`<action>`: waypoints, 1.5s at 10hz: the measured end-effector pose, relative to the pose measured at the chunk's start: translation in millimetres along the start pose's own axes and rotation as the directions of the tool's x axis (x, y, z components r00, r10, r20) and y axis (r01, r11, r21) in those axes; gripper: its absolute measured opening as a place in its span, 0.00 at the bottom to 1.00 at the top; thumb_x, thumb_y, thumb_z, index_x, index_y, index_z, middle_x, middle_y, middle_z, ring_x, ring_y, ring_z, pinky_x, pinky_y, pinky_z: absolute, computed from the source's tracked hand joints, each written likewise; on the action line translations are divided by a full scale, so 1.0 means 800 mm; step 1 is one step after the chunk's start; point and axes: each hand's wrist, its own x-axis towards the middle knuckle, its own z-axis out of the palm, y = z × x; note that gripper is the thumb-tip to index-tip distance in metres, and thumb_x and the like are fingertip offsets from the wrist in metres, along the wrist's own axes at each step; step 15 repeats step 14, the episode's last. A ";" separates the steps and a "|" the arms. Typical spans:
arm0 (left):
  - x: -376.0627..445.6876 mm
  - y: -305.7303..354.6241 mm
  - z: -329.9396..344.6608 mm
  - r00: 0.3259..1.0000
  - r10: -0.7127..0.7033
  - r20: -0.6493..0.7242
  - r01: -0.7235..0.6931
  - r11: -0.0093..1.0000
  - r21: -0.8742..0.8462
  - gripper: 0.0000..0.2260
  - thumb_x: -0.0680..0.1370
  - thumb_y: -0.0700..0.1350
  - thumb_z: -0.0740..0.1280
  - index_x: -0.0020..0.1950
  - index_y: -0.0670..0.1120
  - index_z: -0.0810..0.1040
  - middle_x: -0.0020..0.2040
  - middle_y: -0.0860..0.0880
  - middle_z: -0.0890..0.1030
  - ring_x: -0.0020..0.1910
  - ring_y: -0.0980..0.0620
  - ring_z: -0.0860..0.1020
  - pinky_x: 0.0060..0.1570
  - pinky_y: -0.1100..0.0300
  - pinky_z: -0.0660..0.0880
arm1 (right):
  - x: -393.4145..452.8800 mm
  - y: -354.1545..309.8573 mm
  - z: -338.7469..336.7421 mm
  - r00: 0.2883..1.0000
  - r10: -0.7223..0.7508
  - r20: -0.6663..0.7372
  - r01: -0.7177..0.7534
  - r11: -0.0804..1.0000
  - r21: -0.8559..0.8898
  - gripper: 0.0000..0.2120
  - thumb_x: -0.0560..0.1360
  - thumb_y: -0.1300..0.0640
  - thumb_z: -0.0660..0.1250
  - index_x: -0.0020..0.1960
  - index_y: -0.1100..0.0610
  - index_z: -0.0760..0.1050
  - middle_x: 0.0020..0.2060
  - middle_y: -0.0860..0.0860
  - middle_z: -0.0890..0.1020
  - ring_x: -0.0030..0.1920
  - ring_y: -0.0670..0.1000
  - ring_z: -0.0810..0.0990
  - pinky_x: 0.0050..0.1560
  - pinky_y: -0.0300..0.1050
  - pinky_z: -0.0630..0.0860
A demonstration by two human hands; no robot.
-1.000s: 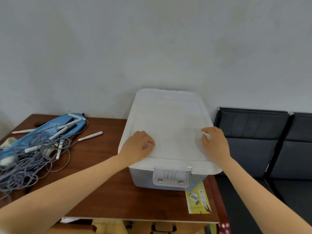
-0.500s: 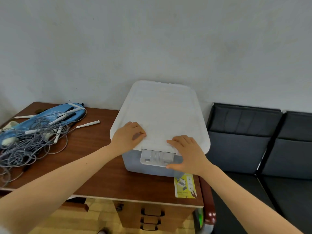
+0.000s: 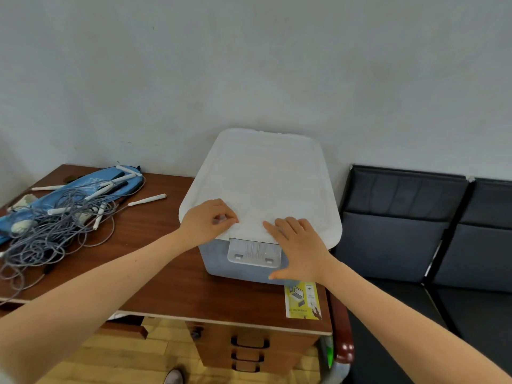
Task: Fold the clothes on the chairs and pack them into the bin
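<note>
A pale plastic bin (image 3: 221, 261) stands on the wooden desk (image 3: 155, 275) against the wall, covered by its white lid (image 3: 266, 184). A clear latch (image 3: 253, 252) hangs at the middle of the front wall. My left hand (image 3: 207, 221) rests on the lid's front left corner with its fingers curled under. My right hand (image 3: 299, 245) lies flat on the lid's front edge just right of the latch, thumb spread down over the bin's front wall. The lid hides what is inside. No clothes are in sight.
Black padded chairs (image 3: 401, 217) stand right of the desk, seats bare. A blue bag (image 3: 55, 195) under tangled grey cables (image 3: 50, 231) and white sticks covers the desk's left part. A yellow leaflet (image 3: 303, 300) lies at the front right corner. Drawers (image 3: 249, 347) sit below.
My right hand slid from the lid's right side to its front edge beside the latch. My left hand stayed at the front left corner. The view pulled back from the desk.
</note>
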 end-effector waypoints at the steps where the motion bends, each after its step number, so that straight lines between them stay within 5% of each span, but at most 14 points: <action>1: -0.001 -0.002 0.000 1.000 0.001 0.009 -0.001 1.000 0.000 0.04 0.77 0.51 0.66 0.45 0.61 0.78 0.44 0.59 0.76 0.44 0.60 0.74 0.45 0.64 0.72 | -0.002 -0.004 0.002 0.998 -0.001 -0.070 0.000 1.000 -0.016 0.47 0.61 0.32 0.69 0.72 0.58 0.69 0.57 0.52 0.77 0.52 0.55 0.77 0.51 0.51 0.74; 3: -0.005 0.000 -0.004 1.000 0.024 0.010 -0.023 0.999 -0.049 0.03 0.75 0.56 0.68 0.44 0.66 0.76 0.45 0.62 0.75 0.48 0.66 0.73 0.44 0.68 0.68 | 0.008 0.005 -0.004 0.986 0.154 -0.063 -0.120 0.923 0.366 0.23 0.75 0.43 0.66 0.67 0.52 0.76 0.54 0.50 0.77 0.54 0.53 0.73 0.54 0.48 0.68; 5: -0.003 0.001 -0.009 0.994 0.057 0.097 -0.053 0.998 -0.039 0.14 0.65 0.68 0.69 0.47 0.68 0.75 0.47 0.63 0.73 0.50 0.66 0.72 0.47 0.68 0.67 | 0.019 0.010 -0.006 0.976 0.214 0.045 -0.207 0.833 0.513 0.20 0.77 0.46 0.66 0.67 0.51 0.76 0.55 0.50 0.75 0.56 0.50 0.70 0.57 0.44 0.67; 7: -0.005 0.001 -0.007 0.988 0.128 0.084 -0.134 0.989 0.062 0.29 0.65 0.74 0.61 0.53 0.54 0.80 0.47 0.61 0.73 0.48 0.60 0.71 0.50 0.63 0.69 | 0.022 0.013 -0.008 0.980 0.187 0.068 -0.195 0.837 0.511 0.20 0.78 0.46 0.65 0.67 0.52 0.76 0.55 0.50 0.75 0.55 0.50 0.69 0.55 0.39 0.65; 9: -0.008 0.006 -0.003 0.956 0.281 0.079 -0.291 0.940 0.175 0.21 0.77 0.60 0.60 0.55 0.45 0.80 0.50 0.50 0.78 0.47 0.52 0.74 0.49 0.60 0.70 | 0.028 0.013 -0.009 0.971 0.220 0.096 -0.236 0.806 0.543 0.17 0.79 0.47 0.64 0.65 0.52 0.77 0.52 0.49 0.76 0.53 0.48 0.69 0.50 0.36 0.63; 10: -0.004 0.006 -0.002 0.971 0.225 0.078 -0.233 0.965 0.117 0.11 0.77 0.54 0.66 0.53 0.47 0.79 0.48 0.52 0.77 0.47 0.53 0.74 0.48 0.60 0.71 | 0.032 0.016 -0.008 0.965 0.231 0.125 -0.260 0.778 0.571 0.16 0.78 0.47 0.65 0.64 0.50 0.78 0.49 0.47 0.74 0.51 0.45 0.69 0.49 0.36 0.63; 12: 0.003 0.010 -0.004 0.988 0.075 0.135 -0.085 0.993 0.077 0.11 0.71 0.62 0.69 0.46 0.58 0.74 0.42 0.61 0.73 0.44 0.63 0.71 0.42 0.69 0.65 | 0.032 0.015 -0.008 0.945 0.295 0.143 -0.317 0.710 0.628 0.14 0.76 0.47 0.68 0.60 0.49 0.81 0.43 0.40 0.71 0.50 0.44 0.70 0.49 0.35 0.64; 15: 0.008 0.014 -0.003 0.986 -0.023 0.162 0.025 1.000 -0.007 0.10 0.71 0.61 0.71 0.44 0.58 0.75 0.42 0.58 0.75 0.43 0.60 0.72 0.42 0.67 0.66 | 0.030 0.011 -0.012 0.939 0.318 0.129 -0.323 0.690 0.647 0.11 0.77 0.51 0.67 0.51 0.57 0.83 0.39 0.43 0.73 0.45 0.46 0.73 0.44 0.30 0.65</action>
